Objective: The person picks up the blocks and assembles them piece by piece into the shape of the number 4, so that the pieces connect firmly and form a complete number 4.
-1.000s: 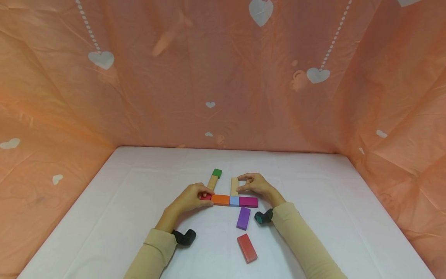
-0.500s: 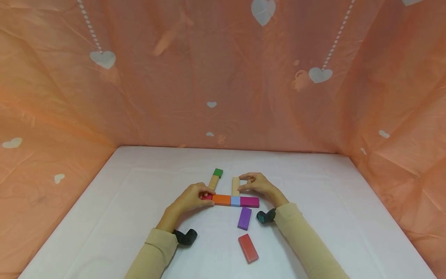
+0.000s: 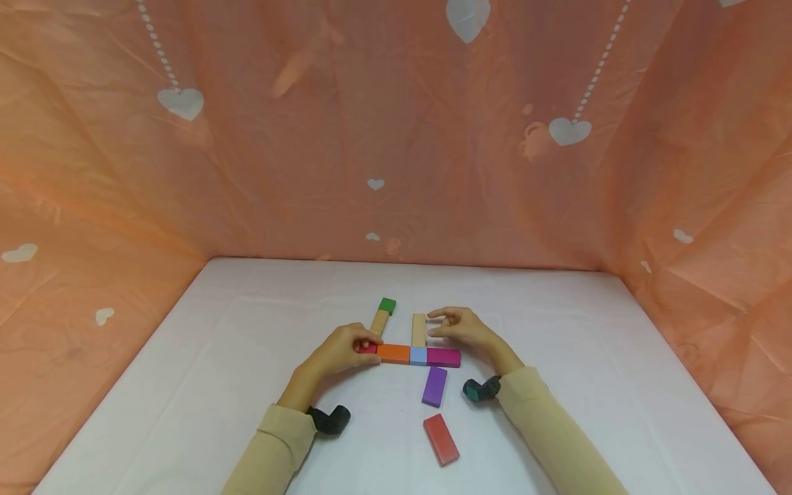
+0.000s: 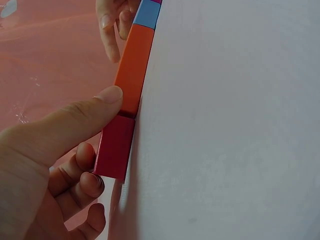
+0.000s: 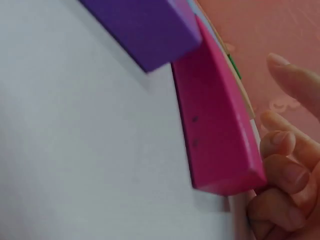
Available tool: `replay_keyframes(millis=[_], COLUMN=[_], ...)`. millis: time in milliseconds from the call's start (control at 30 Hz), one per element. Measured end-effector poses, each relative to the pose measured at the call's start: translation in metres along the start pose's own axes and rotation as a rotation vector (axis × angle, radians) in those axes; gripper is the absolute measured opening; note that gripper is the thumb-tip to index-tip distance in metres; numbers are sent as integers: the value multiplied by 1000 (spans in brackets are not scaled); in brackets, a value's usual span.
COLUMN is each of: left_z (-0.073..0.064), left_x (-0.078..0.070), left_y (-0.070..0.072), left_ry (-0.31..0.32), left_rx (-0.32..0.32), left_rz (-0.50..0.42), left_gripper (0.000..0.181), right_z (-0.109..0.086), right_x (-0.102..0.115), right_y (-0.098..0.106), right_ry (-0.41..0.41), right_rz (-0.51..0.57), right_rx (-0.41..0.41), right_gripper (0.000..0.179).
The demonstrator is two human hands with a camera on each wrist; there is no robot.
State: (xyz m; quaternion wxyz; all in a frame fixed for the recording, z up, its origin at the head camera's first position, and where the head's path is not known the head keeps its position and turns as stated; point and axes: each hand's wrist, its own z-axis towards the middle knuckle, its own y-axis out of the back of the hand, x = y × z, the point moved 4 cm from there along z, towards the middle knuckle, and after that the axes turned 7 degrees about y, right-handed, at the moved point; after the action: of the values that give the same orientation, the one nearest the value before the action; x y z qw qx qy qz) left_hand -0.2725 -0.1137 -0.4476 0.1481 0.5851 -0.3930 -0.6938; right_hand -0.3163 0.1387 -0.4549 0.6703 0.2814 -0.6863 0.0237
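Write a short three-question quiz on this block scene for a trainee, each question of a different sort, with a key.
1. True or false: the left hand grips the dark red block at the left end of the row.
2. Multiple choice: which block lies between the orange block and the magenta block? A) green B) light blue C) purple
3. Fill in: the right hand has its fingertips at the ___ block standing behind the row.

Key:
1. True; the left wrist view shows thumb and curled fingers around it.
2. B, the light blue block.
3. Tan; it is the tan block.
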Motion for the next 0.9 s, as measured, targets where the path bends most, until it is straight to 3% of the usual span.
replay_keyframes(millis=[233, 400, 667, 900], left_z=[0, 1, 0, -1], left_x=[-2, -2, -3, -4], left_y=[1, 1, 1, 2], left_ry=[-16, -10, -5, 2], left_rx=[0, 1, 10, 14], left_rz=[-7, -3, -1, -8], left_gripper=[27, 26, 27, 27], right_z=[-12, -22, -34, -45], right_x=[9, 14, 18, 21], right_y=[3, 2, -7, -12], right_ry=[91, 77, 112, 158], right_rz=[-56, -101, -55, -24], right_rx=[-52, -71, -26, -35], right_gripper=[45, 45, 47, 46])
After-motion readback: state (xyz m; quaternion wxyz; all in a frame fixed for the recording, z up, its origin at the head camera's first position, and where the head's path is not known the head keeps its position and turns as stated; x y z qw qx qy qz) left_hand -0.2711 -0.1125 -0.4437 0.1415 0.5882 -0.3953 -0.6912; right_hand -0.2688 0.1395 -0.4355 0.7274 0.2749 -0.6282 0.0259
